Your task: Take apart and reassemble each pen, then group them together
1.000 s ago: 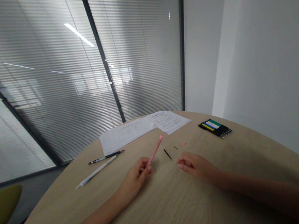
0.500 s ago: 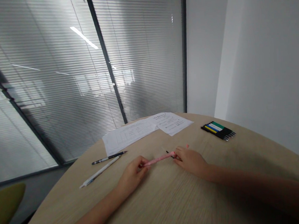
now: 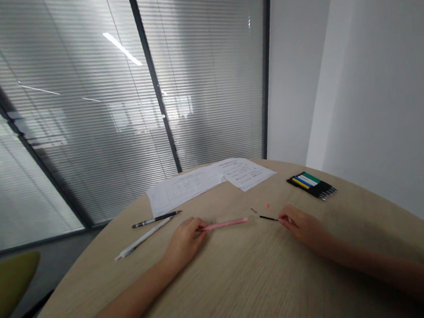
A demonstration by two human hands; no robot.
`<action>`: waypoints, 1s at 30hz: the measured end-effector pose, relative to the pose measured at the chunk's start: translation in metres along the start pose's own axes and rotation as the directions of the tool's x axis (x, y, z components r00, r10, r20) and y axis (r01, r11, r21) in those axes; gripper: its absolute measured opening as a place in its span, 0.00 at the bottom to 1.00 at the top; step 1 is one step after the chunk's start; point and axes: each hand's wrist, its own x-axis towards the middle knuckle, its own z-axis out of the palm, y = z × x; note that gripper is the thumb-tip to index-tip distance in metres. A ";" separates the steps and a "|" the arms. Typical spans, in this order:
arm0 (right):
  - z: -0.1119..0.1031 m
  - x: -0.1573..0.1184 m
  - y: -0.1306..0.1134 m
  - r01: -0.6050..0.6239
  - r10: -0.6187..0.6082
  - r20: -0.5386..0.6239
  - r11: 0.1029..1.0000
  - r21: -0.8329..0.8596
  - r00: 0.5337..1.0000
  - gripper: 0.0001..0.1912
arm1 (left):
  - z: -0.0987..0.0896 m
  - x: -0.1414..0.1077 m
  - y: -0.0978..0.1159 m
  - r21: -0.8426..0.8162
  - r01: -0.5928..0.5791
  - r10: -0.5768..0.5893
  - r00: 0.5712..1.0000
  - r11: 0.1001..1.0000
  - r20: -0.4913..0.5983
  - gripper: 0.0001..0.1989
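Note:
My left hand (image 3: pixel 187 238) pinches the left end of a pink pen barrel (image 3: pixel 226 224), which points right above the wooden table (image 3: pixel 242 283). Between the fingertips of my right hand (image 3: pixel 303 224) is one end of a thin black rod (image 3: pixel 268 218), like a pen refill, pointing left toward the barrel. The two pieces are apart. Behind the rod lie a small pink piece (image 3: pixel 267 205) and a small thin dark piece (image 3: pixel 254 210), too small to identify.
Left of my left hand lie a black pen (image 3: pixel 156 219) and a white pen (image 3: pixel 143 239). Printed sheets (image 3: pixel 185 187) lie at the back. Several pens with green, white, blue and yellow parts (image 3: pixel 310 183) are at the right. A green chair (image 3: pixel 13 284) stands at the left.
My right hand has moved right, away from the pink barrel, with the black rod now showing between its fingers. The small pieces behind it are now in plain view.

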 end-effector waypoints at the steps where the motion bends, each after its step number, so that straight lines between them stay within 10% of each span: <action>1: -0.002 -0.001 0.001 -0.024 0.024 -0.005 0.999 0.032 1.000 0.09 | 0.000 0.000 -0.001 -0.005 0.013 -0.013 1.000 1.000 -0.008 0.03; 22: -0.004 -0.003 -0.001 0.096 -0.088 -0.070 0.990 0.105 0.994 0.09 | 0.000 0.001 -0.002 -0.042 0.084 -0.085 0.996 0.996 -0.028 0.02; 30: -0.006 -0.002 0.001 -0.117 0.121 -0.013 0.977 0.181 0.993 0.09 | 0.000 -0.001 0.002 0.155 -0.041 0.045 0.999 0.987 -0.020 0.04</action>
